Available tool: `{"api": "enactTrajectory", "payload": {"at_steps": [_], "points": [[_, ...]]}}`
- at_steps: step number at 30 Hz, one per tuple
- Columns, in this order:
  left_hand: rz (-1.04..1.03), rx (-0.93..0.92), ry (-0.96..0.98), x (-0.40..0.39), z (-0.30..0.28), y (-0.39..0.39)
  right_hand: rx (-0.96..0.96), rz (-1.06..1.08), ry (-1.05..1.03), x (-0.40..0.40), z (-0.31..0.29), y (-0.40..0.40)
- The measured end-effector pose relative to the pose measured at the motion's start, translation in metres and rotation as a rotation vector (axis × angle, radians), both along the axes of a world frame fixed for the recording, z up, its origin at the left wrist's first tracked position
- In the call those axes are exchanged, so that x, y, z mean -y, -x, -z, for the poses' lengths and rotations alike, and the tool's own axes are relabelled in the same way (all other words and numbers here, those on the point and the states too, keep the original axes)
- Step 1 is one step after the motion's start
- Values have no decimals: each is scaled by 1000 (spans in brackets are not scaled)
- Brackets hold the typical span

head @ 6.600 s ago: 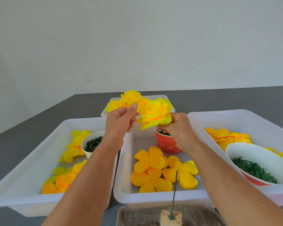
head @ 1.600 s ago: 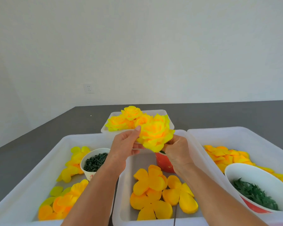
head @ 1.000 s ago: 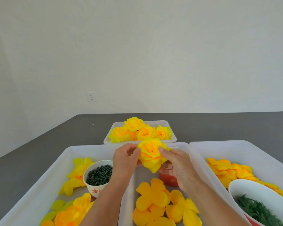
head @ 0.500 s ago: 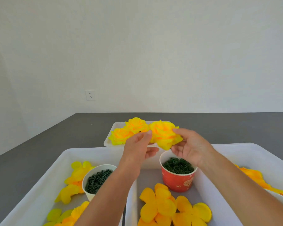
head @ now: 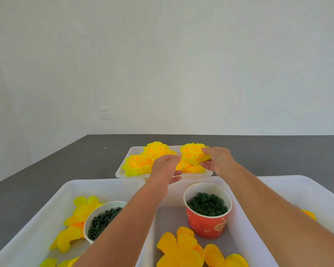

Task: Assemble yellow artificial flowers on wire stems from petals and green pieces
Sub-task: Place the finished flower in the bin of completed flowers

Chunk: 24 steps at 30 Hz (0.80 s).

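My right hand pinched the finished flower between thumb and fingers and had carried it forward, out over the far tray, where a moment before I had held it close over the red cup. My left hand had let go; its fingers lay loose and held nothing, its tips just beside the flower. I judged this bloom done and about to be set down, with a fresh one to be started after it.

The flower hung above the right part of the far tray, touching or nearly touching the other blooms already piled there. That pile filled most of the tray, so I judged the free room to be small and a careless drop might roll one over the rim.

Nearer to me, the red cup of green rings stood in the middle tray beside loose orange petals. The white cup of dark green pieces sat in the left tray among yellow petals. My own forearms crossed over both trays. All stood on the grey desk.
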<state>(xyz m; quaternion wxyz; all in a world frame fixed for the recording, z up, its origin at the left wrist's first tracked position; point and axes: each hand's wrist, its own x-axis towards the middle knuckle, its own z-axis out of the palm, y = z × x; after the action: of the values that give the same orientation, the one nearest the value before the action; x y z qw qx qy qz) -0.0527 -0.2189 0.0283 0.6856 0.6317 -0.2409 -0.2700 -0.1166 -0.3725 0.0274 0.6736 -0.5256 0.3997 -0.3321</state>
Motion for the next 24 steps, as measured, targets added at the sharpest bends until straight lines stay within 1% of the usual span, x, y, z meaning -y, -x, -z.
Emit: {"api": "enactTrajectory", "payload": {"at_steps": [2, 4, 6, 10, 12, 18, 22, 24], "points": [[-9, 11, -5, 0, 3, -1, -135, 31, 82, 4, 13, -9], [-14, 23, -8, -1, 6, -4, -306, 55, 250, 5, 23, -14], [-21, 37, -14, -3, 8, -6, -477, 26, 428, 2, 28, -18], [-29, 62, -44, -10, 13, -7, -684, -32, 661, -5, 31, -19], [-25, 62, -52, -15, 15, -7, -762, -15, 729, -8, 29, -16], [-17, 74, -92, -33, 16, 1, -821, -33, 831, -24, 21, 1], [-12, 78, -84, -49, 10, 13, -766, -44, 955, -49, 6, 17], [-18, 86, -92, -59, 10, 18, -724, -62, 985, -69, 3, 26]]}}
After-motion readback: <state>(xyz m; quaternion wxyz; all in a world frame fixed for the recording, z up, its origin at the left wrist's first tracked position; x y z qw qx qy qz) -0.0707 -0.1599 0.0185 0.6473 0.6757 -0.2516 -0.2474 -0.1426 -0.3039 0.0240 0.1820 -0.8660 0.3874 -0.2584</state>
